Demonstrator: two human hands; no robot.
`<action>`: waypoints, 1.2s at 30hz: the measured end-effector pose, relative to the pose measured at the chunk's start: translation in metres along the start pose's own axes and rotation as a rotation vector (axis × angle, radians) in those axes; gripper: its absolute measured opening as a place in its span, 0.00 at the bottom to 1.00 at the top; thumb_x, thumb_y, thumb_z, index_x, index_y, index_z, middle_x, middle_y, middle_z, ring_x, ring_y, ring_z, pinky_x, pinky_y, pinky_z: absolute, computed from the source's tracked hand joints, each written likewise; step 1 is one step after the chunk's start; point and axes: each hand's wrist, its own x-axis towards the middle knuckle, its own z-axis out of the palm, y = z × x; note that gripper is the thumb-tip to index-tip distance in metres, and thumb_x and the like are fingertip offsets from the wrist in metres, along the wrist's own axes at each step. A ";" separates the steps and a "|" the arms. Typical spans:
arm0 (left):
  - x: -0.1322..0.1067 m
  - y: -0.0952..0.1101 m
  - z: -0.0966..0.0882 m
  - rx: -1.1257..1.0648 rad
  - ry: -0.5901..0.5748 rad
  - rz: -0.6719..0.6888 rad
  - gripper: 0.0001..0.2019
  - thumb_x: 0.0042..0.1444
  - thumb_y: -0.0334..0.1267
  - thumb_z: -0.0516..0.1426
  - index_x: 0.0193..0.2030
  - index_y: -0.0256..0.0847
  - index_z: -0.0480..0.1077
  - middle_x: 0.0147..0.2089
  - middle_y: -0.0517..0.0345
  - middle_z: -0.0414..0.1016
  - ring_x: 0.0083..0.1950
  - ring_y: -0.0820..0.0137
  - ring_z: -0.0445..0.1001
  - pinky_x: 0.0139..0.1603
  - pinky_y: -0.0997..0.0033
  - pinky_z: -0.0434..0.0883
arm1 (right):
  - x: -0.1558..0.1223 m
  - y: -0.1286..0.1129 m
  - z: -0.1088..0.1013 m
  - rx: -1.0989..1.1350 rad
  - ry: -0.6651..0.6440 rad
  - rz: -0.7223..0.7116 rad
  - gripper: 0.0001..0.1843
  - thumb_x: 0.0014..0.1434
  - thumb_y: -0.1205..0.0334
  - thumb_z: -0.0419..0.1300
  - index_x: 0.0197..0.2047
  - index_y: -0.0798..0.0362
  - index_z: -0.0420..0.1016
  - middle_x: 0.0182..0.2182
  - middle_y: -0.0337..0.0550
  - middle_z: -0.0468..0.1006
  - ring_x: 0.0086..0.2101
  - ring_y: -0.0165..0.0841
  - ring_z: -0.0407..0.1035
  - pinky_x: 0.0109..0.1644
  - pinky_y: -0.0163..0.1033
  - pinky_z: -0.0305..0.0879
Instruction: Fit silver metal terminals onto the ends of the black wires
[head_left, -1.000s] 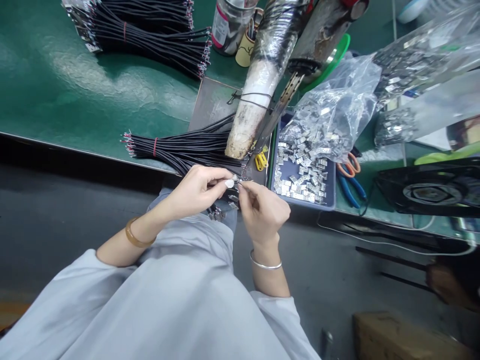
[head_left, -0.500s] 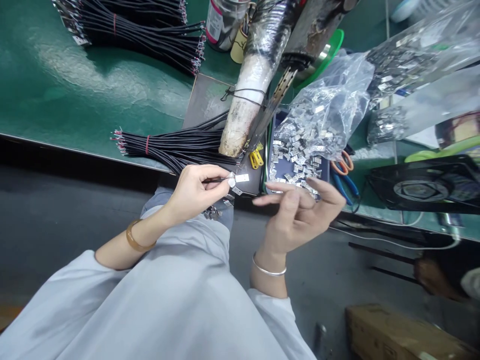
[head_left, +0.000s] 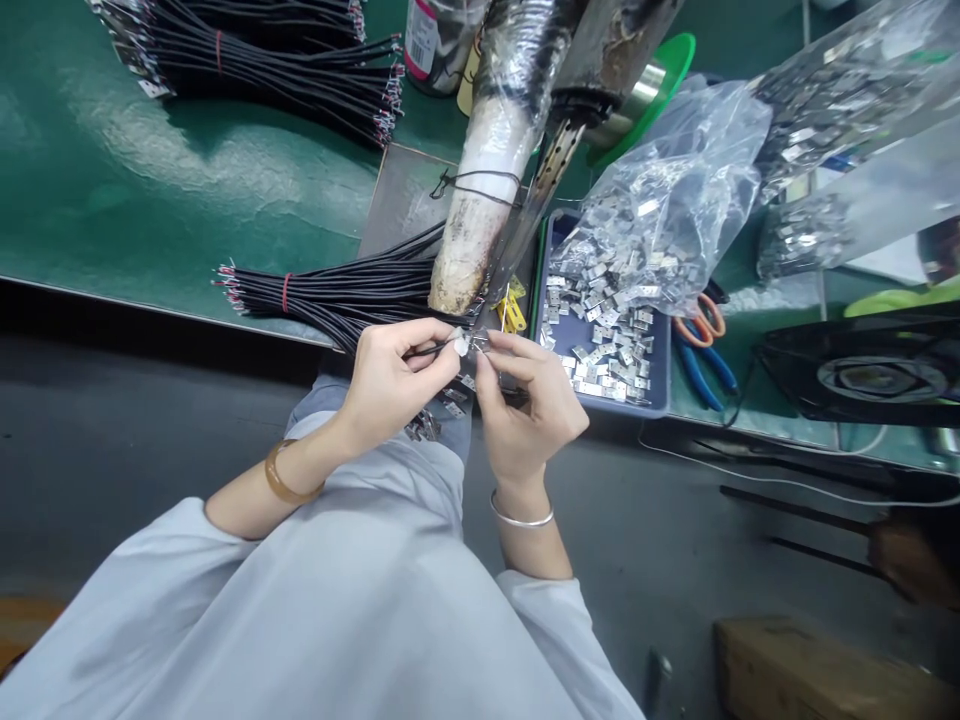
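My left hand [head_left: 401, 372] is closed in a pinch on a thin black cable [head_left: 427, 350]. At the cable's tip, between my two hands, is a small metal USB connector [head_left: 474, 343], partly hidden by fingers. My right hand [head_left: 529, 390] meets the left there, thumb and fingertips closed on the connector's far end. Just behind my hands lies a bundle of black cables [head_left: 360, 285] tied with a red band. The pale, scorched tip of a wrapped tube [head_left: 457, 275] stands directly above them. More loose metal connectors [head_left: 426, 425] lie in my lap.
A blue tray [head_left: 660, 390] of metal connectors sits right of my hands, a plastic bag [head_left: 675, 190] spilling over it. Beyond it are pliers [head_left: 705, 370] and a black fan [head_left: 870, 375]. A yellow clip [head_left: 512, 312] lies near the tube. More cable bundles [head_left: 277, 75] occupy the back left.
My right hand has moved left from beside the tray to the connector, and its spread fingers have closed on it. My left hand keeps its pinch on the cable.
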 end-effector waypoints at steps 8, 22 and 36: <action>0.001 0.004 0.002 0.012 0.053 0.040 0.08 0.54 0.33 0.59 0.27 0.36 0.76 0.19 0.67 0.56 0.22 0.80 0.49 0.21 0.77 0.50 | 0.004 0.000 0.003 0.047 0.005 0.044 0.07 0.63 0.70 0.66 0.39 0.48 0.77 0.41 0.40 0.87 0.41 0.34 0.83 0.46 0.41 0.80; 0.000 0.003 0.000 0.024 0.035 0.003 0.06 0.53 0.34 0.59 0.27 0.37 0.76 0.20 0.69 0.53 0.22 0.80 0.48 0.21 0.77 0.50 | 0.001 -0.003 -0.002 0.048 -0.023 -0.007 0.09 0.62 0.72 0.65 0.39 0.48 0.73 0.43 0.43 0.87 0.41 0.34 0.84 0.44 0.38 0.82; -0.001 0.006 -0.002 0.053 0.016 0.001 0.06 0.52 0.33 0.59 0.27 0.36 0.75 0.19 0.69 0.53 0.22 0.80 0.49 0.21 0.79 0.50 | 0.003 -0.004 -0.004 0.122 -0.045 0.039 0.08 0.63 0.71 0.65 0.38 0.48 0.73 0.42 0.41 0.87 0.42 0.33 0.84 0.44 0.36 0.80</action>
